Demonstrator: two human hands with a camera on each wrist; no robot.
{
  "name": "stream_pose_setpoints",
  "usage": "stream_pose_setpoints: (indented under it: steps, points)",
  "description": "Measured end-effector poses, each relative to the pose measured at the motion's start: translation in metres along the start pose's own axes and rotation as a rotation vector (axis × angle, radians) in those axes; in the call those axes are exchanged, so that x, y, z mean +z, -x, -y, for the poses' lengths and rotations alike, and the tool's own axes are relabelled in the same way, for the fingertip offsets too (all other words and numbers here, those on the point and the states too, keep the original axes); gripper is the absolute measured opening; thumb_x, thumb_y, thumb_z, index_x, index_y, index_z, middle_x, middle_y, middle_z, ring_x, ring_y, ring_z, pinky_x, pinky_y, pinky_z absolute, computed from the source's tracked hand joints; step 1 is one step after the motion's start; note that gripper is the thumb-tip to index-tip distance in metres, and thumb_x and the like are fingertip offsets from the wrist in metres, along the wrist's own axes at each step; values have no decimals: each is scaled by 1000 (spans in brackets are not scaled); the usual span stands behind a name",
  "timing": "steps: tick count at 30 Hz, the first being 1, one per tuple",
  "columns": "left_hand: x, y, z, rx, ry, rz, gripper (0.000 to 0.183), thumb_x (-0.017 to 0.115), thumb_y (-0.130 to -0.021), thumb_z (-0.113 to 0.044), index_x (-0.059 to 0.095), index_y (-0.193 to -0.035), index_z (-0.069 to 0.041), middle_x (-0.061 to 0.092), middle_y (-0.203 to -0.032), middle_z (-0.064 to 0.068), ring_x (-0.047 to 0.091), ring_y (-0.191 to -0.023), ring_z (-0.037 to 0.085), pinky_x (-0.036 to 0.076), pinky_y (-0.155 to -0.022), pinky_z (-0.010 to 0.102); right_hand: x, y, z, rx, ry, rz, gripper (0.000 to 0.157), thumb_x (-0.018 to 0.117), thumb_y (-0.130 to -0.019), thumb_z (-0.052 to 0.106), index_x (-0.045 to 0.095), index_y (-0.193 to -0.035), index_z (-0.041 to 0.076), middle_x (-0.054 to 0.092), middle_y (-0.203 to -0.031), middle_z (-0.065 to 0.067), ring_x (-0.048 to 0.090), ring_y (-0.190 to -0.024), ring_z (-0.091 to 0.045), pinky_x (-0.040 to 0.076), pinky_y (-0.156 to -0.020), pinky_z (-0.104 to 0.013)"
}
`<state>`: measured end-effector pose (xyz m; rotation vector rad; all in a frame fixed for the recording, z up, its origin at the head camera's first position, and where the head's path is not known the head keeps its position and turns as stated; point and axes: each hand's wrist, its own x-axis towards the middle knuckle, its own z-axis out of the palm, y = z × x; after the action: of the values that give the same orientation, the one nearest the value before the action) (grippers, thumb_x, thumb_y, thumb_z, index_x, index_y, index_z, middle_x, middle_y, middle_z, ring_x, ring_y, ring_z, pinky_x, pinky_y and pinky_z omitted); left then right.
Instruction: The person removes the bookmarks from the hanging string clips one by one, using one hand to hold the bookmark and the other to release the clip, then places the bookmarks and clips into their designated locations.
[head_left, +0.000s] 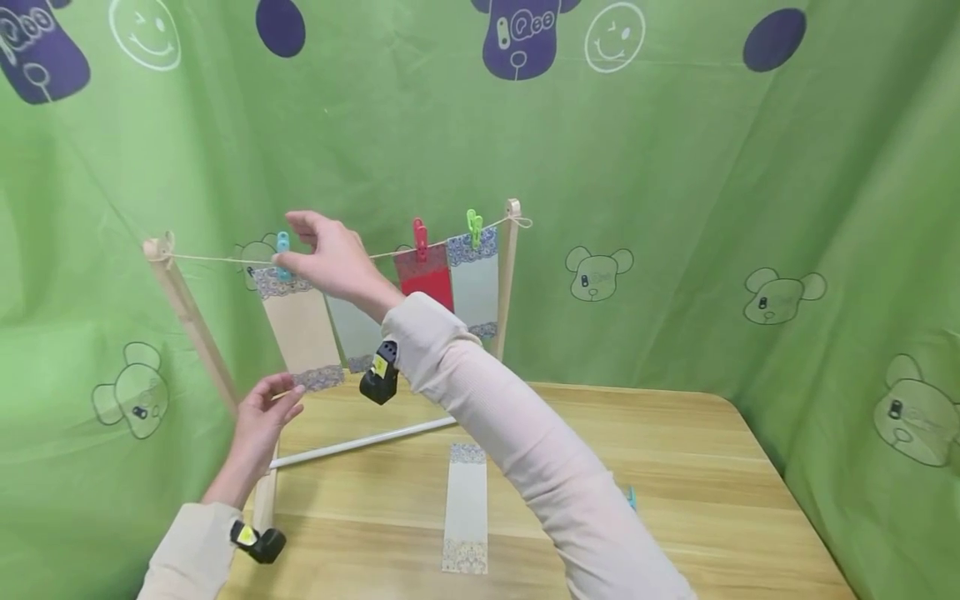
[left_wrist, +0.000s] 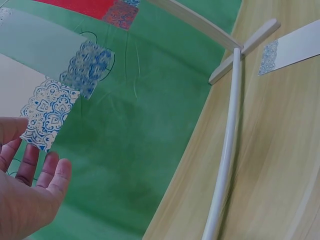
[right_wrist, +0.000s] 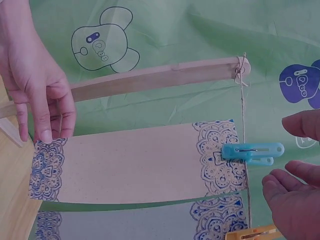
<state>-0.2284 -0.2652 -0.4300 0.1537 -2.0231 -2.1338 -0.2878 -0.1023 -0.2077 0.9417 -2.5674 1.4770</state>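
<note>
A beige paper strip [head_left: 303,329] with blue lace-like print at both ends hangs from a string [right_wrist: 243,105], held by a blue clothespin [right_wrist: 252,151]. My left hand [head_left: 264,417] pinches a lower corner of this strip between thumb and fingers, as the left wrist view [left_wrist: 30,190] also shows. Beside the clothespin, my right hand [head_left: 333,254] has its thumb and fingers spread apart; the right wrist view shows a gap between them and the pin. A pale strip [left_wrist: 45,45] hangs right behind, its orange clothespin [right_wrist: 255,233] partly out of frame.
A red strip [head_left: 427,279] under a red clothespin [head_left: 421,239] and a pale one under a green clothespin [head_left: 475,227] hang farther right. Wooden posts [head_left: 197,333] and a white rod [head_left: 367,439] form the stand. Another strip [head_left: 466,508] and a blue clothespin [head_left: 632,498] lie on the table.
</note>
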Motion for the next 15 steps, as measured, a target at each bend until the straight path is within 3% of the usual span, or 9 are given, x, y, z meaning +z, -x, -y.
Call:
stream_pose_setpoints:
  steps: [8,15]
  points:
    - [-2,3,-3,-6,5,4,21,58,-97,-9,49,-112,1,51,-103,1,56,-96,9,52,-91,24,8,-2,2,3,58,-10,57,68,-92,23,45,-143,11,52,-139,0,51,-121,-10,40,-97,-14]
    - [-5,4,-4,-3,17,12,18,56,-98,-7,47,-111,2,51,-101,1,56,-94,8,53,-89,23,10,-3,1,39,14,-45,50,63,-94,18,47,-141,10,54,-137,-1,53,-118,-9,43,-95,-13]
